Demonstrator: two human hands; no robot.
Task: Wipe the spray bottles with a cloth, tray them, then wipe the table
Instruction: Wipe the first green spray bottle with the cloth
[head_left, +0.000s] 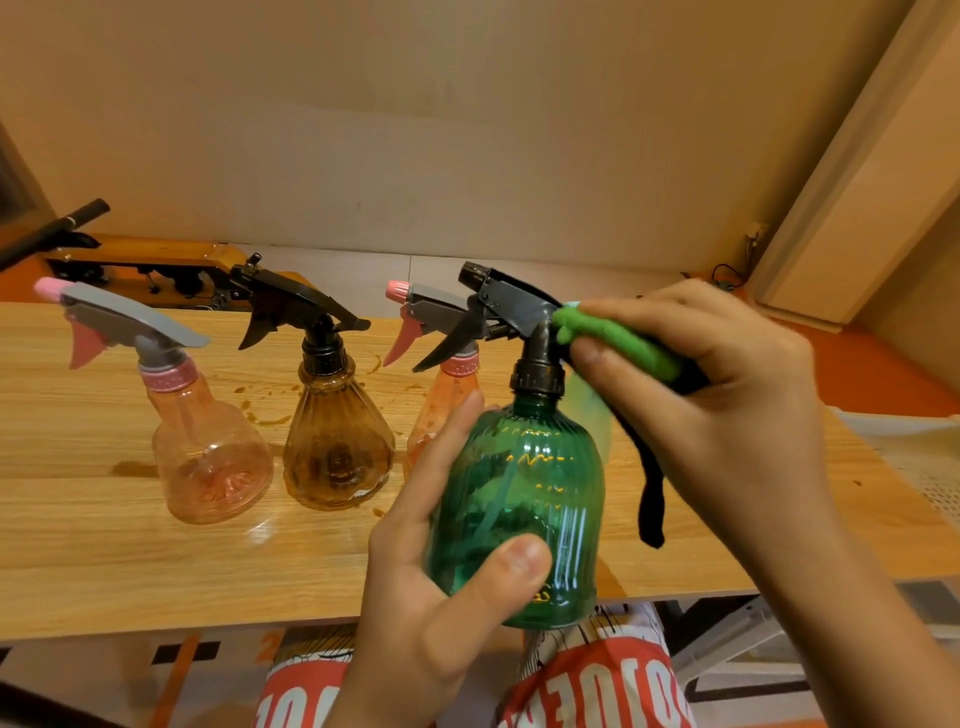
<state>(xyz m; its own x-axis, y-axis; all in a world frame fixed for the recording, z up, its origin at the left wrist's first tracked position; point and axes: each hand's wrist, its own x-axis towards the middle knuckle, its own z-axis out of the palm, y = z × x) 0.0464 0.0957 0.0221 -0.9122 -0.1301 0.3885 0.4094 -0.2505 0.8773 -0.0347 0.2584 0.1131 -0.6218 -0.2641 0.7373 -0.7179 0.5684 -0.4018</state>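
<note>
Over the near edge of the pale wooden tabletop (104, 545), your left hand (441, 571) holds the green ribbed translucent plastic spray bottle (519, 493) upright and lifted off the wood, its base above your lap. That hand's grip is wrapped round the lower body, with the thumb across the front near the base and the forefinger reaching up the left side toward the shoulder. Just right of the green bottle's black trigger head (506, 301), your right hand (717, 395) has its grip pinching a folded fuzzy green cloth (613, 345) between thumb and fingers, and the cloth's tip presses against the back of the head where it meets the neck. A black strip (652, 499) hangs from under that hand, right of the bottle's body; you cannot tell whether it belongs to the cloth. Behind the green bottle, partly hidden by it, stands an orange-pink clear plastic spray bottle (441, 405) with a grey head and pink nozzle. Left of the green bottle stands a brown ribbed plastic spray bottle (337, 447) with a black head, and farther left a pink clear plastic spray bottle (213, 457) with a grey head. All three stand upright on the tabletop, nozzles pointing left. Brown splashes (260, 415) mark the wood left of the brown bottle. Well right of the green bottle, a white perforated tray (924, 467) shows at the frame's edge.
</note>
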